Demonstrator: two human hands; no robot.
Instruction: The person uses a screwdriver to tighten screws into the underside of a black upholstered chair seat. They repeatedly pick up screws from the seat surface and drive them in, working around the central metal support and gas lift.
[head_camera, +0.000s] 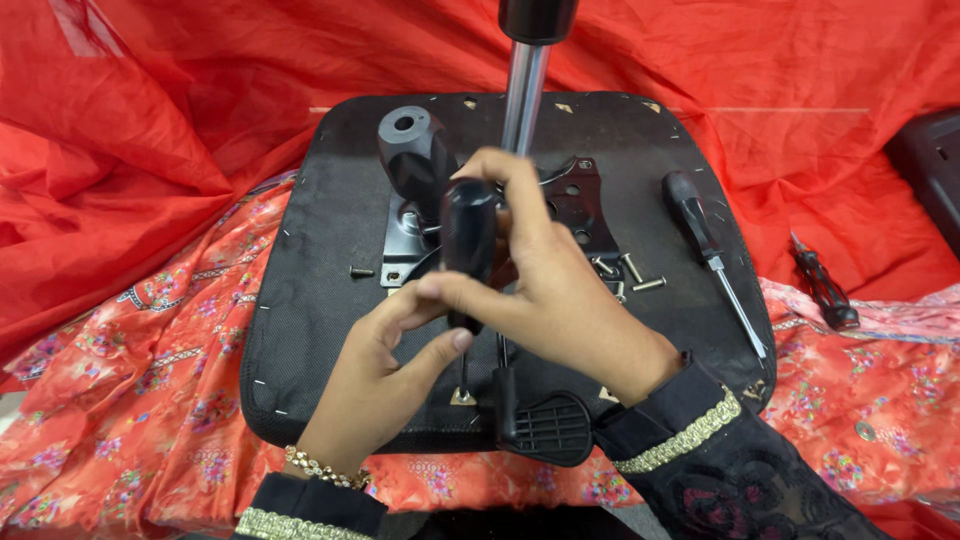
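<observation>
My right hand (560, 290) is clenched around the black handle of a screwdriver (468, 250), fingers wrapped over its top so the tool stands upright; my left hand (385, 375) grips the same handle lower down, thumb and fingers pressed against it, apparently to steady the shaft, whose tip meets the underside of an upturned seat base (310, 300) near its front edge. The two-handed hold seems meant to keep the blade vertical over one spot. Just behind the hands lies the metal mounting plate (575, 200), partly hidden by my right hand, with a chrome gas-lift column (522, 95) rising from it and a black tubular fitting (412, 150) standing to its left. A black ribbed lever paddle (548, 428) lies at the seat's near edge, just below my right wrist. Loose screws (632, 275) rest on the seat fabric right of the plate, and a single screw (361, 271) lies left of it; no tray or box holds them. A second screwdriver (712, 255) lies flat on the seat's right side, and a third screwdriver (825, 290) rests off the seat on the red floral cloth (130, 400) spread beneath everything.
</observation>
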